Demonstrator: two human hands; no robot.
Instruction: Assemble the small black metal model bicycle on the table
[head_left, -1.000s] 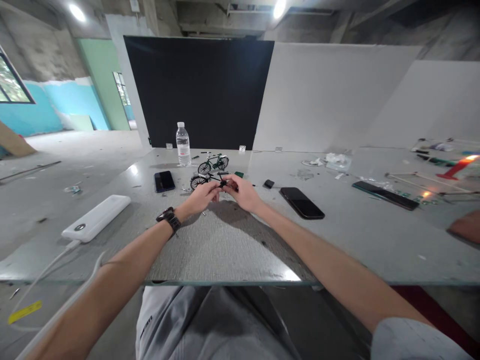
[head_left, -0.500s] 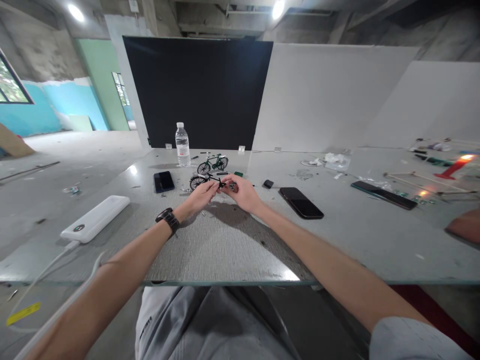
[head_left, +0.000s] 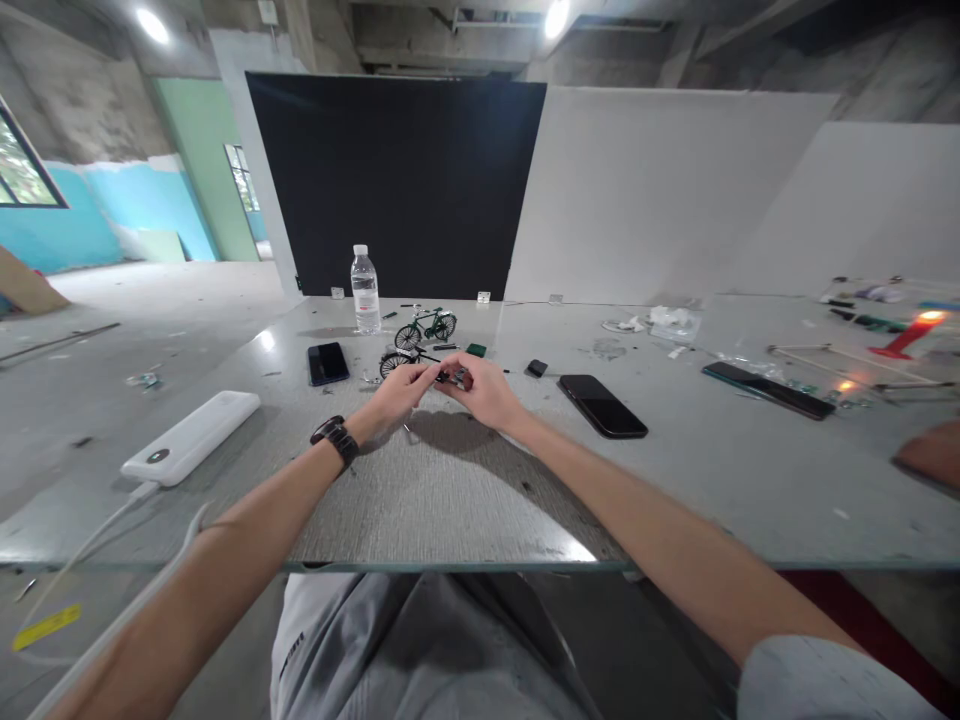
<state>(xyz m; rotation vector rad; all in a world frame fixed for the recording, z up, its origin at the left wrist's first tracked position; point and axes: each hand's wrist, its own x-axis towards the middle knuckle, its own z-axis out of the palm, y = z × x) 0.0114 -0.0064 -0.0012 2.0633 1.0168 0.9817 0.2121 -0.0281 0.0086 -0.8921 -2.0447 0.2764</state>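
Observation:
A partly built black model bicycle point(head_left: 391, 364) is on the tabletop, its spoked wheel showing left of my fingers and its other end covered by them. My left hand point(head_left: 399, 394) is closed on it, thumb and fingertips pinched together. Against those fingertips, my right hand point(head_left: 484, 392) curls its fingers round the bicycle's covered end, where small dark parts peep out. Just behind stands a complete green model bicycle point(head_left: 426, 327). A small green piece point(head_left: 476, 350) lies beyond my right fingers.
A water bottle point(head_left: 365, 290) stands at the back left near a phone point(head_left: 328, 363). A white power bank point(head_left: 191, 438) with a cable lies left. Rightward are a small black block point(head_left: 536, 368), another phone point(head_left: 602, 406), plastic wrapping point(head_left: 673, 322) and part of another person's hand point(head_left: 930, 458).
My fingertips have drawn closer together and now cover more of the dark parts. My right hand has shifted slightly down, showing more of the green piece behind it.

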